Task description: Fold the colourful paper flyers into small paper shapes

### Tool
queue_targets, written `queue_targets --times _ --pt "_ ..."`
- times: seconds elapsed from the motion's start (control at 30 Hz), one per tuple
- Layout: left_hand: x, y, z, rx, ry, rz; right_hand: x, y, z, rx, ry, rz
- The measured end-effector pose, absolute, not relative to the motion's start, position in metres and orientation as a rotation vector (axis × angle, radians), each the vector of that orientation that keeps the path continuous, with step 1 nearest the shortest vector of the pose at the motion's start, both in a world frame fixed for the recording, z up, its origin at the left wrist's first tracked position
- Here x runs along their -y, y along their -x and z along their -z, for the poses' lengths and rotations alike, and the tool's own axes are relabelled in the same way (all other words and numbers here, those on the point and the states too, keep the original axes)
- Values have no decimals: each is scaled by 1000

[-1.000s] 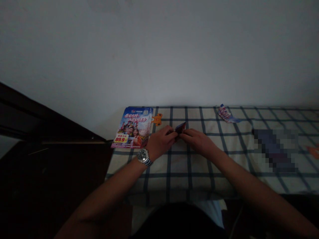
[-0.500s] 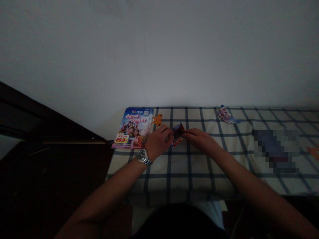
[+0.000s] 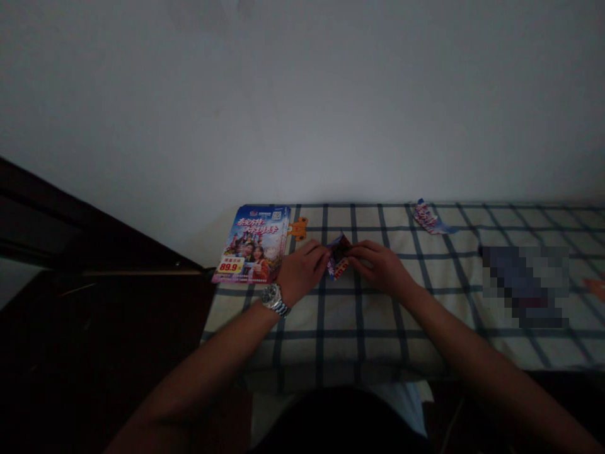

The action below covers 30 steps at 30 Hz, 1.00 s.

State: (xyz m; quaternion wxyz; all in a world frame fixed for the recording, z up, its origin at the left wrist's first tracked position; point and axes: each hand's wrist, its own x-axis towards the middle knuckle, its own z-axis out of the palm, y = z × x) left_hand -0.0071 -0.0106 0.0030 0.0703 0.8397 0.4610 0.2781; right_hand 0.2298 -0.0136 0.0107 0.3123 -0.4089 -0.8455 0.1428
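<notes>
Creased paper — fingers either side

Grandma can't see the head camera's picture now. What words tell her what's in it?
A person's left hand and right hand hold a creased, printed paper between them over a checked cloth. A stack of colourful leaflets lies at left, beside an orange shape; a crumpled paper lies farther back at right.

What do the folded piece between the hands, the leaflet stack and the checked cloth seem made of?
Folded piece: probably printed paper, from its angular creases and coloured print; gloss unclear.
Leaflet stack: likely smooth paper or thin card, from its flat sheets and layered edge.
Checked cloth: apparently matt fabric, from its soft wrinkles.
</notes>
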Motion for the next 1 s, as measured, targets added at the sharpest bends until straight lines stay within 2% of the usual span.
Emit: queue_targets --times 0.3,0.6,1.0 --pt "10 8 0 -1337 -2616 -699 13 -231 -2 2188 1098 -432" --pt "10 6 2 -1475 -2372 -810 15 -229 3 2016 1264 -526" --pt "6 13 0 -1312 -2380 -733 14 -232 7 2062 1263 -588"
